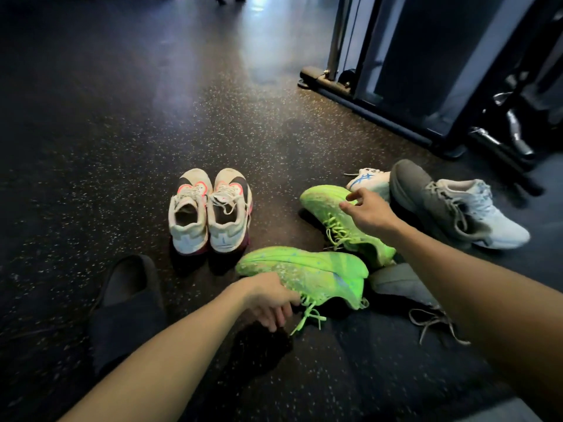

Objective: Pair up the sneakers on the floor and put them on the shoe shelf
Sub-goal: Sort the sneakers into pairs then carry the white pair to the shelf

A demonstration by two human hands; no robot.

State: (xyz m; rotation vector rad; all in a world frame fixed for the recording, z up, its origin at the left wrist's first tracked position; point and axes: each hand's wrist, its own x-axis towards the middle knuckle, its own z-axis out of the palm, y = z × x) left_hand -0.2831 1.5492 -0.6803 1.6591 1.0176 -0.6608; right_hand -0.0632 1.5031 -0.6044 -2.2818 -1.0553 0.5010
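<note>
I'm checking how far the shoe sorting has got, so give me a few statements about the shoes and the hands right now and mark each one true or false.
1. The left hand grips a green sneaker. True.
2. The white and pink pair stands side by side on the floor. True.
3. The right hand is holding a grey sneaker. False: it reaches onto the second green sneaker, fingers spread, not closed round it.
4. The two green sneakers are already lined up as a pair. False: they lie apart at different angles.
5. A grey sneaker lies beside a white and blue sneaker at the right. True.
6. The shoe shelf stands behind the white and pink pair. False: only bare floor shows there.
</note>
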